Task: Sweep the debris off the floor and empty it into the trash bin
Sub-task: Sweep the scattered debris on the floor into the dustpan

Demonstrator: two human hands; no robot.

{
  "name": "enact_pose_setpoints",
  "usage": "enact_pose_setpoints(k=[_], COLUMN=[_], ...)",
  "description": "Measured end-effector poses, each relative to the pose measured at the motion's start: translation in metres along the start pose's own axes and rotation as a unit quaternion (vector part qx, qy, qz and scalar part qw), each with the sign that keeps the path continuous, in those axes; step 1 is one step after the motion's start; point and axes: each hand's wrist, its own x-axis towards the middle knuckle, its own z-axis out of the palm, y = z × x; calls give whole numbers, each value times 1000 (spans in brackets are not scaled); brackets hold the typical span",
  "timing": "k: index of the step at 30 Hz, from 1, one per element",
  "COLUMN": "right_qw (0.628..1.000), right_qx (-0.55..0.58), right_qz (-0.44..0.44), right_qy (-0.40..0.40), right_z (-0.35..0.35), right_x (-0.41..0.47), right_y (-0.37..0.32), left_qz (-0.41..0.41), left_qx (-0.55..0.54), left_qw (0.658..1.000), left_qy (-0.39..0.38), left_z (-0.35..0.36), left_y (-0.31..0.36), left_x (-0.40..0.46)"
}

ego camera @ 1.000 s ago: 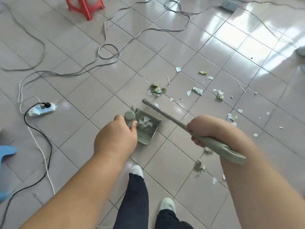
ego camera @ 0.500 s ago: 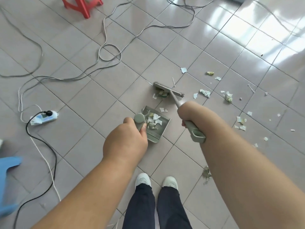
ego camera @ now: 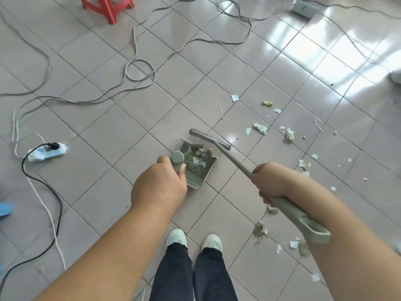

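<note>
My left hand (ego camera: 159, 187) grips the upright handle (ego camera: 177, 160) of a grey-green dustpan (ego camera: 198, 174) standing on the tiled floor in front of my feet. The pan holds a heap of paper and green scraps (ego camera: 196, 156). My right hand (ego camera: 270, 181) grips the grey-green broom handle (ego camera: 299, 218). The broom head (ego camera: 208, 140) lies at the pan's far mouth. Loose debris (ego camera: 260, 128) is scattered over the tiles to the right, and more scraps (ego camera: 260, 230) lie beside my right foot. No trash bin is in view.
Grey cables (ego camera: 138, 68) loop across the floor at the back and left. A white power strip (ego camera: 46, 151) with a black plug lies at the left. A red stool (ego camera: 108, 6) stands at the top. A blue object (ego camera: 5, 208) shows at the left edge.
The broom head has come back toward the dustpan, and a clump of scraps that lay beyond it is now inside. The pan holds more debris. My left hand has kept its hold.
</note>
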Motion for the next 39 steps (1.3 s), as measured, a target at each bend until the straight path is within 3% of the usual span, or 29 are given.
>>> enact_pose_setpoints(k=[5, 13, 22, 25, 30, 39], right_qw=[997, 998, 998, 997, 995, 999], right_qx=[60, 27, 55, 0, -12, -2], right_qz=[-11, -8, -38, -47, 8, -27], right_qy=[40, -56, -16, -54, -96, -30], right_z=[17, 59, 37, 53, 79, 42], right_x=[39, 21, 4, 16, 10, -4], right_y=[-19, -13, -8, -22, -8, -5], left_qz=[1, -12, -19, -22, -28, -30], left_qx=[6, -8, -17, -12, -15, -39], left_qw=[1000, 1000, 999, 999, 999, 999], left_qy=[10, 27, 33, 33, 34, 22], left_z=[4, 8, 11, 12, 13, 11], left_y=[5, 4, 6, 7, 7, 11], left_x=[-3, -7, -12, -12, -13, -29])
